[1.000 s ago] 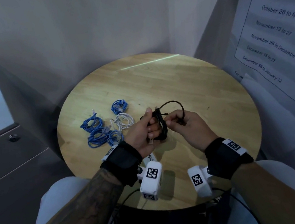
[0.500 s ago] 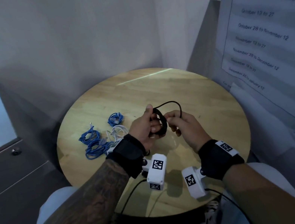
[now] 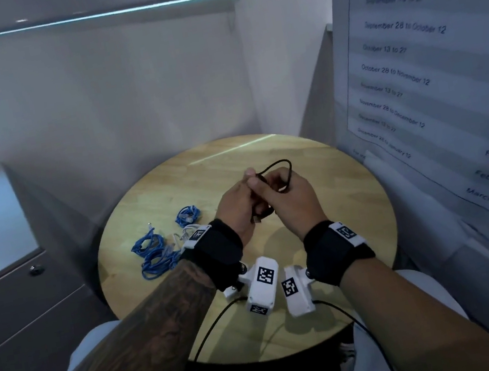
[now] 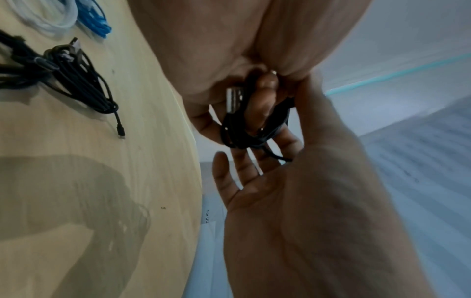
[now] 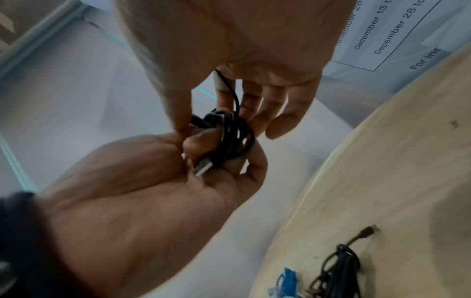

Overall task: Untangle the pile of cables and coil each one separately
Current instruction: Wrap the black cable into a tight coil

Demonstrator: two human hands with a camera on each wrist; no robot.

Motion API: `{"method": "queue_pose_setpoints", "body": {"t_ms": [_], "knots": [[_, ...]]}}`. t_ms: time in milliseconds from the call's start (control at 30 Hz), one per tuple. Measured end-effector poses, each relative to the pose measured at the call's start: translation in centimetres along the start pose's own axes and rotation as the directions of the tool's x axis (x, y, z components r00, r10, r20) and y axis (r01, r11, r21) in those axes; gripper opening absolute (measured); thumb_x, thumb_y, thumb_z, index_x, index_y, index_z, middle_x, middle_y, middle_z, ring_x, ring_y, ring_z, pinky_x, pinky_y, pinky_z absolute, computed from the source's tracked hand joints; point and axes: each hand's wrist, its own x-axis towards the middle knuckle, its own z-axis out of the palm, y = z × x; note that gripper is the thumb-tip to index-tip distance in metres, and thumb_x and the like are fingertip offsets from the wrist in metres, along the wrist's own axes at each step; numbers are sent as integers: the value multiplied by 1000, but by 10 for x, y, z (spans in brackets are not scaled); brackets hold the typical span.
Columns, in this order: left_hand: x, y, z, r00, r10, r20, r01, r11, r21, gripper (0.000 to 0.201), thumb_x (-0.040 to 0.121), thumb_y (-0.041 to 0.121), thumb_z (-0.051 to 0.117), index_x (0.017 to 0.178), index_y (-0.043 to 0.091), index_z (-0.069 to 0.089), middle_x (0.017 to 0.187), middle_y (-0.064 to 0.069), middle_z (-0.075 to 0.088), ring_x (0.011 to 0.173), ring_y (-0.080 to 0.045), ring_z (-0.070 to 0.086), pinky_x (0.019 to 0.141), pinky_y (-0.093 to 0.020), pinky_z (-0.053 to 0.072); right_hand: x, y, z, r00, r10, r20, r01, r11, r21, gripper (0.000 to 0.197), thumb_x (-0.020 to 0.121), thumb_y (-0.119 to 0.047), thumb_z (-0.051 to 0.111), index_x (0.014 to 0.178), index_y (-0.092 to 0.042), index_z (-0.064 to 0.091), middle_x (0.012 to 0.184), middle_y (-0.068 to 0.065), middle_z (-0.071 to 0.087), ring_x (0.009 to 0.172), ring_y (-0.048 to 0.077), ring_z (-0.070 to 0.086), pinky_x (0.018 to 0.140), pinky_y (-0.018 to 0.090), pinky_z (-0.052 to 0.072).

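Over the middle of the round wooden table (image 3: 347, 200), both hands hold a black USB cable (image 3: 279, 166). My left hand (image 3: 246, 193) grips its wound coil (image 5: 234, 139), fingers curled round it, and the silver USB plug (image 5: 203, 168) lies against the palm. My right hand (image 3: 274, 188) pinches a free strand (image 5: 230, 90) beside the coil between thumb and forefinger; its other fingers (image 4: 254, 171) are spread. A loose loop arches above both hands.
Several blue cable bundles (image 3: 150, 251) and a white one (image 3: 190, 228) lie at the table's left. A second black cable (image 4: 84, 80), coiled, lies on the table near the hands. A wall poster (image 3: 429, 54) stands close on the right, a grey cabinet (image 3: 13, 308) on the left.
My hands have closed together, the right thumb now against the left fingers. The loop above them is shorter. The head view has tilted up.
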Motion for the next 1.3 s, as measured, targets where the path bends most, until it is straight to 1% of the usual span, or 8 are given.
{"method": "queue_pose_setpoints", "body": {"t_ms": [167,300,500,667,867,1033,1167,1300], "knots": [[-3,2,0,998,-35,-46,29,992,-127,43,101,43,46,66,18,43,57,3,24,50,-14,25,47,-23,24,16,-12,-8,998,37,-57,-37,999,-8,30,97,-34,58,84,-8,68,77,1,66,73,12,59,77,41,54],[-8,3,-5,1000,-1,19,3,997,-83,27,98,30,56,74,20,49,59,4,26,50,-11,27,54,-28,17,20,-24,-12,988,127,93,-140,980,139,26,104,-22,49,87,-13,67,77,1,54,69,14,51,71,33,51],[-20,7,-8,995,89,48,-96,984,153,31,96,17,60,68,19,48,61,2,23,50,-12,19,45,-19,24,20,-31,-22,974,54,220,-61,998,27,29,105,-21,45,103,-9,71,71,0,52,73,14,55,77,34,53],[-24,6,-12,997,78,28,-81,982,168,35,94,25,63,68,21,40,61,1,18,48,-12,16,40,-16,27,21,-37,-31,910,157,384,-277,919,281,21,100,-19,54,96,-12,73,75,-1,57,71,14,54,79,35,49],[-29,-1,-20,990,-80,114,17,885,465,44,88,49,64,71,15,43,57,5,28,50,-13,24,49,-23,22,46,-49,-45,991,73,111,-89,985,149,24,101,-30,58,84,-16,67,83,-3,72,60,7,54,49,19,36],[-33,-5,-26,953,-245,177,178,928,327,28,97,40,55,95,12,52,63,4,27,54,-11,24,51,-23,20,65,-67,-61,998,-28,-60,36,989,144,27,103,-20,53,79,-13,62,73,2,68,51,7,51,47,21,43],[-31,11,-35,962,-127,240,26,923,384,28,104,26,44,103,2,60,61,7,26,54,-9,24,50,-19,23,66,-57,-68,992,-29,-125,62,960,275,23,101,-17,56,81,-8,63,73,5,68,55,11,55,55,24,53],[-21,28,-51,989,60,132,-101,937,336,27,104,21,43,100,0,59,61,4,24,52,-9,23,47,-16,22,59,-40,-80,998,-66,11,63,977,202,13,93,0,65,83,-8,66,83,11,71,66,15,66,70,28,60]]}}
